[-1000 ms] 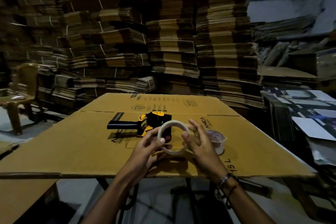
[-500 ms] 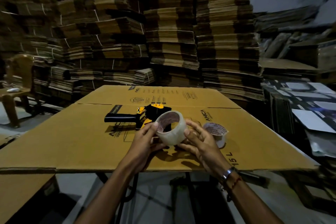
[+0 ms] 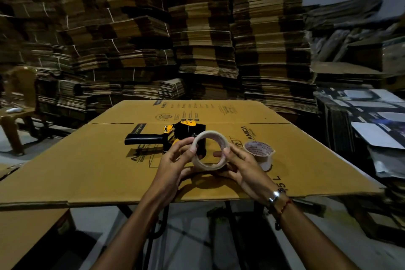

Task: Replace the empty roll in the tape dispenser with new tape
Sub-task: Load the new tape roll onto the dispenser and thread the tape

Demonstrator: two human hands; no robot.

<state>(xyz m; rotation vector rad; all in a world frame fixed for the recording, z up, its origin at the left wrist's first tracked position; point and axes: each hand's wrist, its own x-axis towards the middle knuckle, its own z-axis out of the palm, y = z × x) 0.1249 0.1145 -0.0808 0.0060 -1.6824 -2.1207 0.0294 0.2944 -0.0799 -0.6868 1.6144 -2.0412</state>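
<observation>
Both hands meet on a pale, translucent ring of packing tape (image 3: 210,151), held just above the flattened brown cardboard sheet (image 3: 87,160): the left hand (image 3: 175,162) pinches its near-left rim, the right hand (image 3: 242,166) cradles the right side, thumb on the edge. Just beyond lies the black-and-yellow handheld tape dispenser (image 3: 175,136), on its side, not loaded as far as I can tell. To the right stands a short cardboard core (image 3: 259,153), seemingly the spent roll. Mounting and threading appear left.
</observation>
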